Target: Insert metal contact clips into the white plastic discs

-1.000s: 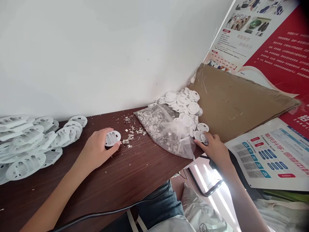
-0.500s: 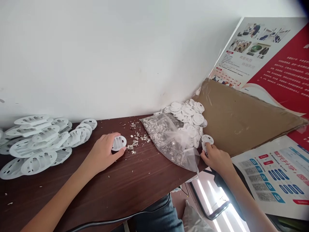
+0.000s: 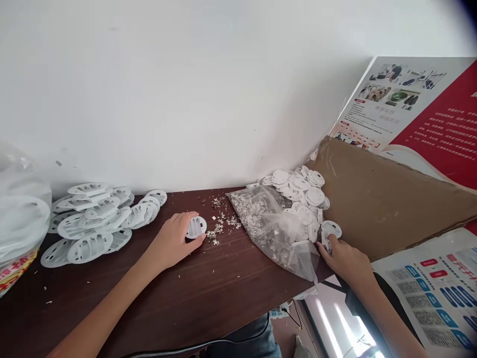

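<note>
White disc [image 3: 196,227], well inside edge of table [image 3: 223,303]

Table [image 3: 194,303]: disc stack [image 3: 90,247] near rear edge, left. Loose parts [image 3: 216,232] between stack and parts bag [image 3: 274,236]. Disc heap [image 3: 315,196] behind bag, rear right corner, beside cardboard [image 3: 391,194].

The left hand [image 3: 174,242] and right hand [image 3: 347,258] are both bare, with slim fingers and narrow, smoothly rounded wrists. The left forearm [image 3: 115,303] is uncovered as far as it shows, slender near the wrist and gently broader towards the elbow; the right forearm [image 3: 393,311] is bare too, and similarly lean. Below, a small part of the legs shows in blue jeans [image 3: 257,344], muted and slightly faded, the denim looking darker where shadow falls on it.
</note>
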The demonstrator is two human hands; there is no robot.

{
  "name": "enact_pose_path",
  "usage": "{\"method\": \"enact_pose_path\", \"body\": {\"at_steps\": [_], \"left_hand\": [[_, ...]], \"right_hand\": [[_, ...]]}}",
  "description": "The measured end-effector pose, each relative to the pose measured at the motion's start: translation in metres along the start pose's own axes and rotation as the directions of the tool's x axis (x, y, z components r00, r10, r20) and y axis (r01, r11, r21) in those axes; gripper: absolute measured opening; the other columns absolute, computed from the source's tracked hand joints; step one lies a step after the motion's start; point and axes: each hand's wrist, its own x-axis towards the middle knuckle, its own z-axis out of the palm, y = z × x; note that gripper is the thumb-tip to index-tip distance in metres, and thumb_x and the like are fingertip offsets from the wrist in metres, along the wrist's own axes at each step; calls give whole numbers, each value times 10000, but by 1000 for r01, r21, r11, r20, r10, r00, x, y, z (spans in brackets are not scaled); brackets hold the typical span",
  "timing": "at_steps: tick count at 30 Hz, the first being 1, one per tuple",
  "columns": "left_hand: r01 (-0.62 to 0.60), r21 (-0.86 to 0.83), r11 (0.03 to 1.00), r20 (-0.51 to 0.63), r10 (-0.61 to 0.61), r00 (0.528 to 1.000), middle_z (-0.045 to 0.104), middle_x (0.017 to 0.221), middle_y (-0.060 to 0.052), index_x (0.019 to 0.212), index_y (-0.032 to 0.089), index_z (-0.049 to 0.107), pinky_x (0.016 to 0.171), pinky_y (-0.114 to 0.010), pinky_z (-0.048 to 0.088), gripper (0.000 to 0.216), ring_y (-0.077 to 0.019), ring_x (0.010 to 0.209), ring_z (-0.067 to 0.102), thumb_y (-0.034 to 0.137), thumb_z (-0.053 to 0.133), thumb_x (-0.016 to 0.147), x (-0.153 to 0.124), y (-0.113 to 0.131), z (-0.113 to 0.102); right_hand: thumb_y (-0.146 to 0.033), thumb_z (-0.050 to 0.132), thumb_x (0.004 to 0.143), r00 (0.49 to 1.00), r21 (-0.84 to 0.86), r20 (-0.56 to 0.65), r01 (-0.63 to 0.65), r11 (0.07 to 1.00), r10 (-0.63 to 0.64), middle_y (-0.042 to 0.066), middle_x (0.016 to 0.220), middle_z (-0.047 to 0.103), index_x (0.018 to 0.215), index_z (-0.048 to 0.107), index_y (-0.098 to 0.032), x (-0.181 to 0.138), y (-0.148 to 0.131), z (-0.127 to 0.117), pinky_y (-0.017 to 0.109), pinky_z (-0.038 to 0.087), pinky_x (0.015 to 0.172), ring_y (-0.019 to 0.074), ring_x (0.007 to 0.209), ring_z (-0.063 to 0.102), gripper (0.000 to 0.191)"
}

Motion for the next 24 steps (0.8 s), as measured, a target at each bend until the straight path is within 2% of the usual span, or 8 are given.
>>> {"method": "enact_pose_path", "body": {"at_steps": [3,6,9,12,17,19,22,24], "left_hand": [[2,-3,1000,-4,-2,1000,682,1370,-133,1392,211,577,1056,-521,507,600,-383,1292,614,600,596,936,-1,2,0],[5,-17,1000,-18,-5,1000,691,1341,-130,1373,217,595,1051,-515,510,587,-377,1263,627,597,612,927,-2,2,1],[-2,-24,1000,-30,1,1000,692,1334,-130,1362,215,610,1051,-518,511,584,-373,1245,633,598,619,921,-3,1,2],[-5,-9,1000,-25,5,1000,681,1364,-132,1384,211,599,1076,-518,497,594,-374,1277,618,591,614,928,-2,1,2],[-10,27,1000,23,10,1000,649,1420,-147,1410,190,560,1111,-509,476,601,-370,1335,587,588,578,960,0,2,-2],[-14,39,999,23,13,1000,648,1423,-148,1406,189,558,1112,-509,477,599,-372,1334,590,586,578,958,1,2,-2],[-18,49,999,17,17,1000,650,1424,-146,1396,193,565,1115,-509,475,589,-374,1337,592,581,585,955,1,1,-2],[-15,45,999,20,14,1000,645,1434,-146,1406,191,561,1118,-508,474,601,-375,1349,585,585,591,953,1,1,0]], "right_hand": [[-430,400,1088,999,22,-33,-8,1000,9,92,826,748,1054,611,-189,-10,6,1,305,342,559,288,691,744,322],[-454,436,1071,991,85,-122,-47,995,57,70,773,732,1059,620,-204,-16,9,-14,298,268,544,262,629,700,310],[-494,460,1057,965,86,-255,-33,996,54,65,741,704,1017,626,-205,-3,-6,-50,294,205,548,226,572,629,336],[-467,441,1055,936,81,-348,82,993,-49,78,725,694,1104,651,-178,40,-44,-94,306,190,569,224,594,602,360],[-455,392,1077,930,139,-274,292,946,-247,150,916,757,1201,623,-135,132,-116,-139,314,314,625,263,763,677,414],[-558,397,1075,922,153,-229,351,924,-312,169,969,761,1207,628,-123,156,-133,-148,313,356,648,290,846,697,510],[-819,406,984,912,223,-183,403,887,-368,182,994,766,1282,629,-115,167,-135,-155,315,401,674,319,882,699,796],[-888,397,942,917,294,-143,398,869,-372,167,969,773,1409,583,-125,161,-122,-155,321,423,694,314,851,698,914]]}}
